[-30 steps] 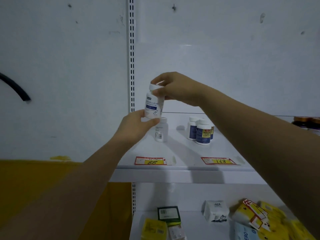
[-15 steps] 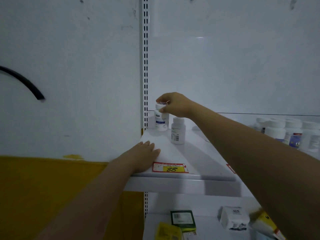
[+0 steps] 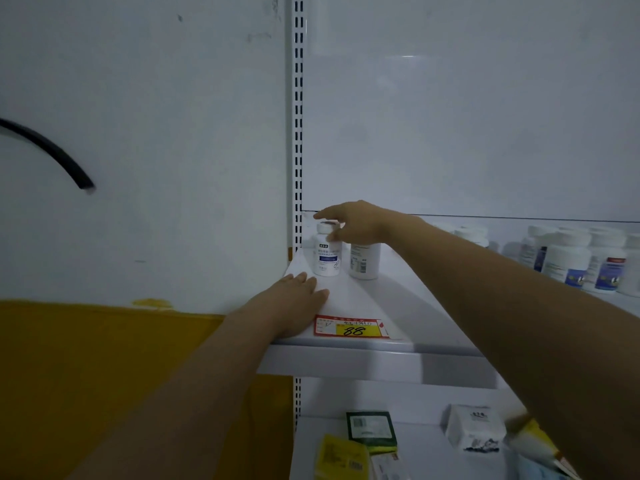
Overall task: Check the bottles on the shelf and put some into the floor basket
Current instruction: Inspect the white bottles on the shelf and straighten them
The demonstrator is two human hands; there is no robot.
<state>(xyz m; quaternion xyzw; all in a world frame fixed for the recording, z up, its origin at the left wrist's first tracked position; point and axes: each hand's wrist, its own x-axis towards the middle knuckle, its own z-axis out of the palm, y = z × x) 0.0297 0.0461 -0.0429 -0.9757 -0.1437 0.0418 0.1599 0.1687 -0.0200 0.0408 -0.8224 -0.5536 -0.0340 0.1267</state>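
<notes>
Head view: small white plastic bottle with a blue-banded label (image 3: 327, 253) stands at the white metal shelf (image 3: 398, 306)'s left end; its print is unreadable. Right hand (image 3: 353, 221) hovers open-fingered over its cap; left hand (image 3: 294, 303) lies flat, empty, beside a red-and-yellow price tag (image 3: 350, 327) reading "88".

2 white bottles (image 3: 327, 252) upright, shelf (image 3: 398, 306) corner

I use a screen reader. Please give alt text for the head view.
A right hand, fingers spread, hovers over a white bottle on a white shelf; another bottle stands beside it. The left hand lies flat near an "88" price tag.
</notes>
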